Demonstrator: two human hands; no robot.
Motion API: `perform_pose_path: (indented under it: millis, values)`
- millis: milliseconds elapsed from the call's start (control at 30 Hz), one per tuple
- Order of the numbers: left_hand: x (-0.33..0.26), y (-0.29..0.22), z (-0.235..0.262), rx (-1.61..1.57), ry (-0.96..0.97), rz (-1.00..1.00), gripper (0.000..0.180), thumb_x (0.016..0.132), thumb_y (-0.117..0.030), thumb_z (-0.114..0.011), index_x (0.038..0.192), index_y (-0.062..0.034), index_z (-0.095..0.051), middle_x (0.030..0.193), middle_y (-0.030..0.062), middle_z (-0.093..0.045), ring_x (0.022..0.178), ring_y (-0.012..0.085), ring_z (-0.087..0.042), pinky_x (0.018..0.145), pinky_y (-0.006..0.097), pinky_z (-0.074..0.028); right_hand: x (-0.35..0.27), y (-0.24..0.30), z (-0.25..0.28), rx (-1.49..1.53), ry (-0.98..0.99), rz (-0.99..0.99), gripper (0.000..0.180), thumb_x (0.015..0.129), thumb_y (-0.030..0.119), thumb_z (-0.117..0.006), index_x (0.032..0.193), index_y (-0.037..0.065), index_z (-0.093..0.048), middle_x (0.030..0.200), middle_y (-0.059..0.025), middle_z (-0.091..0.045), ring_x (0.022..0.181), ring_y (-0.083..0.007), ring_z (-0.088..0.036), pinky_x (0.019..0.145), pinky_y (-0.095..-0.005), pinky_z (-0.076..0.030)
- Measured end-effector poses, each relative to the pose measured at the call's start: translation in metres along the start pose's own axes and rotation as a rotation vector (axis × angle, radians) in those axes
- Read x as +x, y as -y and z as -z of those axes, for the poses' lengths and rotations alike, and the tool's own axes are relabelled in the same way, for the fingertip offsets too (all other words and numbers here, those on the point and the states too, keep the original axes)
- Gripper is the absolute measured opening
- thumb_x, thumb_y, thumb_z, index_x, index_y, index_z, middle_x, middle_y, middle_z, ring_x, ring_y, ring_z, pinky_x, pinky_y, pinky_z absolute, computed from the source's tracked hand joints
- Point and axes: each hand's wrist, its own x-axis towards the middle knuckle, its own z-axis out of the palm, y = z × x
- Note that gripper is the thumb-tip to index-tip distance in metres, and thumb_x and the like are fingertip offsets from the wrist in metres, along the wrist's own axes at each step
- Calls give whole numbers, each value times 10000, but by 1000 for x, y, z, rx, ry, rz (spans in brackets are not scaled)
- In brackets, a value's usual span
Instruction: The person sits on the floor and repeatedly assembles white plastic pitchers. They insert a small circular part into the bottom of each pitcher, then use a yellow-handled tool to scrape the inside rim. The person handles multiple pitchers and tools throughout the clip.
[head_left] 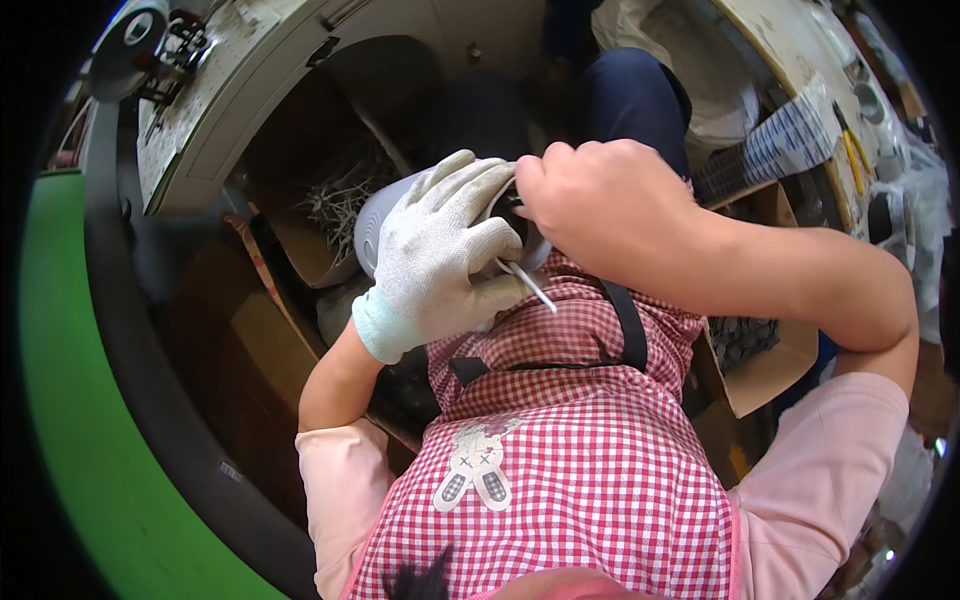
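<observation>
The fingers (pixel 465 182) of the gloved left hand (pixel 430 250) lie extended and close together over the grey cylinder (pixel 372 222), holding it from the near side, with its rounded wall showing left of the glove and its open end turned right. A thin white strip (pixel 538 289) sticks out between the left thumb and forefinger, its free tip pointing near and right. The bare right hand (pixel 610 190) is curled at the far right edge of that opening, fingers folded — whether they pinch anything, I cannot tell.

The cylinder is above the person's lap, just beyond the red-checked apron (pixel 590 450). To its left, a tangle of thin metallic pieces (pixel 345 205) sits in a cardboard box; on the right, another box (pixel 775 365) holds dark pieces. Farther right, a yellow-handled tool (pixel 853 152) lies on a surface.
</observation>
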Motion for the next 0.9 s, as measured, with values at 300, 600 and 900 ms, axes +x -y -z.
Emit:
perform_pose_path:
  millis: [300,600,900]
  values:
    - [-25,-2,-23,283,3,-1,365,711,-359,-887,840,-115,-648,1322,181,-675,1253,375,-637,1090,530,-467,0,-34,-16,787,743,-227,539,1120,309,-345,829,-33,-644,603,-133,-646,584,-292,-690,695,-396,-577]
    - [-50,-3,-41,368,-49,-143,179,762,-209,-743,758,-156,-571,1305,100,-703,1241,269,-659,1069,441,-486,2,-19,-42,1577,1172,-280,436,1136,320,-296,949,11,-540,568,-34,-545,427,-147,-527,492,-291,-510]
    - [-64,40,35,525,-513,216,669,684,-292,-973,1194,3,-657,1266,188,-660,1118,355,-650,1030,477,-473,8,-30,-23,2212,1014,-272,440,1131,421,-374,1029,32,-552,553,-13,-498,371,-99,-430,353,-223,-362]
